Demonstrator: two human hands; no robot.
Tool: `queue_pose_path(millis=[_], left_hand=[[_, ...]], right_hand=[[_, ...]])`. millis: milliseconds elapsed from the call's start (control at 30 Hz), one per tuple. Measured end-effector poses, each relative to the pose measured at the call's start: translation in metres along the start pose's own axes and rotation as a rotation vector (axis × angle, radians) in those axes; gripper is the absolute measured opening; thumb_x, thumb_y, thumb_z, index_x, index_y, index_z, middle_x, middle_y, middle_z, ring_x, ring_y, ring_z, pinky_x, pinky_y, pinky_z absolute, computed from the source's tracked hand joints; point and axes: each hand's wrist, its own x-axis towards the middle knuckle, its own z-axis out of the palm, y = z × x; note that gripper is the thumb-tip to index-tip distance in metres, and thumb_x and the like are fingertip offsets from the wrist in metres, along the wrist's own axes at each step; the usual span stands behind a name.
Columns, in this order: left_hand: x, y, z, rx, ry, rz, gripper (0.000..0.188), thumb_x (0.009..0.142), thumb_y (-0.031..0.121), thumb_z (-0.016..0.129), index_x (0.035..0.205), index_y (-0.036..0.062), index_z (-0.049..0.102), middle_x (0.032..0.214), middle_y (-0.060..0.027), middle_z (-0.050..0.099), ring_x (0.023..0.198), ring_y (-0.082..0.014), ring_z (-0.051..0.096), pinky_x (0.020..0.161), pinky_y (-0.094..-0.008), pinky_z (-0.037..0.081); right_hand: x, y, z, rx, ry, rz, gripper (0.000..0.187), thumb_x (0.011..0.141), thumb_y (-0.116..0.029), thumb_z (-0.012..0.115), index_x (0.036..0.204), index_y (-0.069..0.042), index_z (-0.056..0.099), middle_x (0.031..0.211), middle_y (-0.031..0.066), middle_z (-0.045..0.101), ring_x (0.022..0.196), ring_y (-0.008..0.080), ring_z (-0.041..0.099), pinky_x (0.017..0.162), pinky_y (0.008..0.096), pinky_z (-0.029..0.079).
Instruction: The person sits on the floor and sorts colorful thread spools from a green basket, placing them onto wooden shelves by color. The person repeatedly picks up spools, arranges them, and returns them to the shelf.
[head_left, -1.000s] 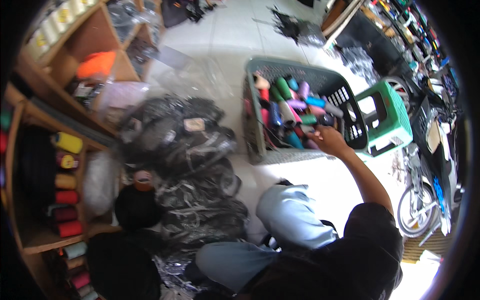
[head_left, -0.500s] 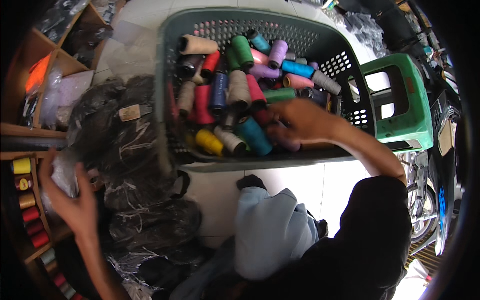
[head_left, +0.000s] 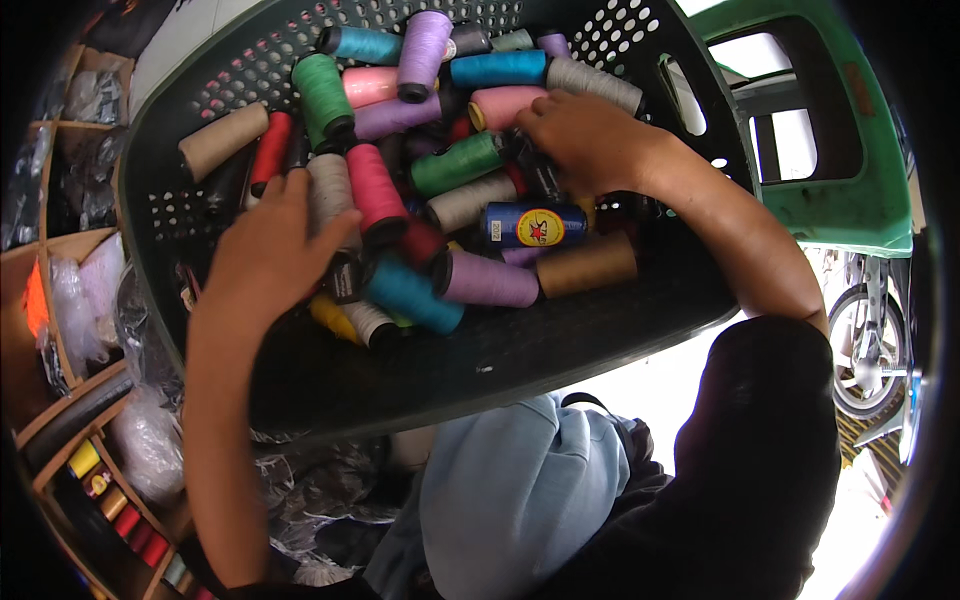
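Note:
A dark green plastic basket (head_left: 470,372) with round holes in its walls holds many thread spools. My left hand (head_left: 262,240) reaches into its left part, thumb and fingers spread, over a light grey spool (head_left: 332,190) beside a bright pink spool (head_left: 376,190). Slightly blurred, it shows no spool clearly held. My right hand (head_left: 600,145) reaches in from the right, fingers curled over a black thread spool (head_left: 537,170); its fingertips are partly hidden. Near it lie a pink spool (head_left: 508,106), a green spool (head_left: 457,165), a navy spool (head_left: 535,225) and a brown spool (head_left: 588,265).
A green plastic stool (head_left: 835,205) stands right of the basket, with a wheel (head_left: 868,345) beyond. At the left are wooden shelves (head_left: 85,245) with bagged goods and spools. Black plastic bags (head_left: 310,490) lie below the basket, beside my light blue clothing (head_left: 520,480).
My left hand has moved from the plastic bags at the left into the basket. The basket appears larger and further left in view. My right hand has shifted up among the spools.

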Motion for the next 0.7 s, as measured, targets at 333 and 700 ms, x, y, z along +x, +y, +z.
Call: queue_pose_path(millis=[333, 700], left_hand=[[0.018, 0.003, 0.026, -0.037, 0.115, 0.003, 0.066, 0.093, 0.05, 0.063, 0.129, -0.0033, 0.049, 0.114, -0.0275, 0.069, 0.1, -0.046, 0.07, 0.086, -0.054, 0.054], [0.007, 0.008, 0.013, -0.044, -0.076, 0.006, 0.109, 0.073, 0.036, 0.087, 0.158, 0.0027, 0.027, 0.126, -0.0315, 0.065, 0.111, -0.0462, 0.066, 0.093, -0.0509, 0.052]], right_hand=[[-0.001, -0.005, 0.007, 0.047, 0.017, 0.008, 0.063, 0.072, -0.015, 0.083, 0.128, -0.001, 0.058, 0.12, 0.0193, 0.064, 0.117, 0.0378, 0.061, 0.097, 0.0454, 0.052], [0.004, 0.004, 0.013, 0.089, 0.096, -0.007, 0.064, 0.068, -0.016, 0.088, 0.123, -0.001, 0.058, 0.115, 0.019, 0.064, 0.115, 0.0391, 0.062, 0.095, 0.0477, 0.051]])
